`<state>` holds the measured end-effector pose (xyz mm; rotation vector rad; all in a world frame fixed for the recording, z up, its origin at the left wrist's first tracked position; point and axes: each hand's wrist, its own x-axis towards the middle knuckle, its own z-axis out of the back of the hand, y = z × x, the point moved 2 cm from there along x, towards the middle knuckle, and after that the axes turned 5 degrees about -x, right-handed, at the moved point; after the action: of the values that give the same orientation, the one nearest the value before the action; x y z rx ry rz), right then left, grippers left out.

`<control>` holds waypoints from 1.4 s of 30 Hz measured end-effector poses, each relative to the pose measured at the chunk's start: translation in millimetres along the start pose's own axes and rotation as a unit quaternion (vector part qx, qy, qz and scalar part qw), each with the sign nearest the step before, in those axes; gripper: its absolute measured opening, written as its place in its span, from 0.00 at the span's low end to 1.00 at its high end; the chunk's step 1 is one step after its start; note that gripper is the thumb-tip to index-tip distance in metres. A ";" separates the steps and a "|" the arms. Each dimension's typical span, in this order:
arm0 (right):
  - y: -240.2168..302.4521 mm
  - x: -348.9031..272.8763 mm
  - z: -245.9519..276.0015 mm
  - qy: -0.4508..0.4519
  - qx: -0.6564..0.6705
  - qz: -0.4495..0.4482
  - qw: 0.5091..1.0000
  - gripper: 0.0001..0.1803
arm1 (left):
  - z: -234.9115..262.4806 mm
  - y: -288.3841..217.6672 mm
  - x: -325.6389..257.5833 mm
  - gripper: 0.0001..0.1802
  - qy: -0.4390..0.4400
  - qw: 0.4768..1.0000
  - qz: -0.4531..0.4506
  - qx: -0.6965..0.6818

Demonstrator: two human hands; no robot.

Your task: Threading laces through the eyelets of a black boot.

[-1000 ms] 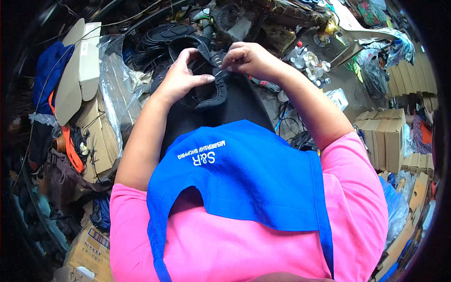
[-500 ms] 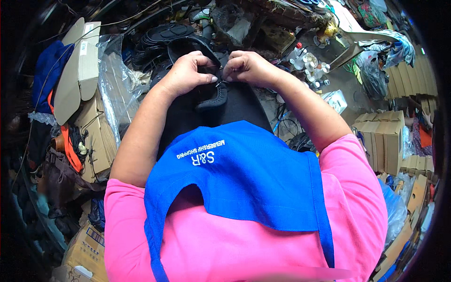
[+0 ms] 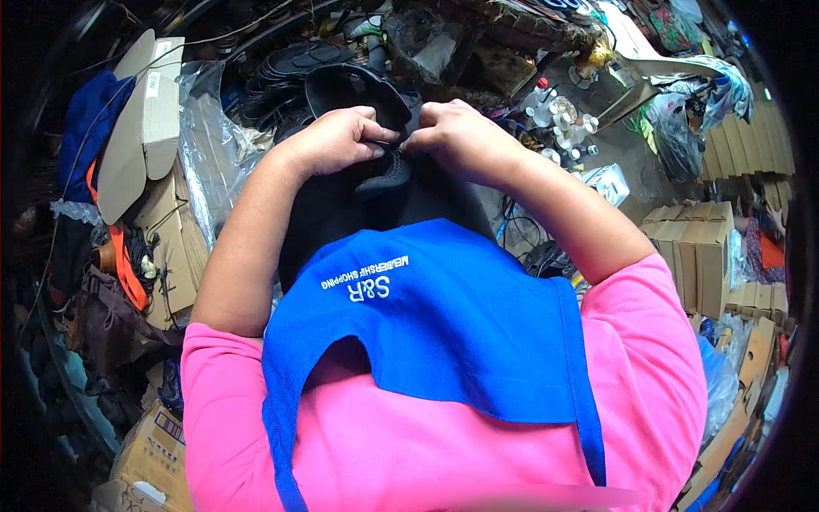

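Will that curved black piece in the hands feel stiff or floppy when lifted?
The curved black piece is probably springy rather than floppy: its upper part stands in an open bow beyond the left hand. Its edges look thin, so it's likely light for its size.

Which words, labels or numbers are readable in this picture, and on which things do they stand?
Blue apron: white lettering, upside down, readable, but I do not copy its wording.
Pale cardboard piece: small white label, too small to read.
Brown carton: dark printing, too blurred to read.
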<state>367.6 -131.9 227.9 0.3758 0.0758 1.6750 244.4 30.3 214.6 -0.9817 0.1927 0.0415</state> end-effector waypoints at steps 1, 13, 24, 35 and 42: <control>5.9 2.1 3.9 0.018 -0.076 0.028 0.997 0.08 | 0.3 -5.0 0.6 0.18 0.010 0.999 0.029 0.033; -11.8 17.5 -22.3 0.010 0.135 -0.029 0.990 0.07 | 0.0 3.6 -5.7 0.19 -0.222 0.968 -0.035 0.111; -49.3 -39.3 13.5 -0.035 0.653 -0.229 0.721 0.15 | 52.5 -25.4 -167.7 0.08 -0.307 0.878 0.098 0.354; -39.2 -72.2 -36.8 -0.025 -0.117 -0.077 0.990 0.15 | 36.1 46.1 -189.1 0.13 -0.306 0.829 0.161 0.440; -44.7 -66.1 -5.2 -0.157 0.473 -0.395 0.772 0.23 | -35.4 3.3 -116.1 0.22 -0.352 0.914 0.039 0.196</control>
<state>414.8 -189.0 197.8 1.1923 0.7455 0.5962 124.9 8.8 213.8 -0.5073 -0.4148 0.4104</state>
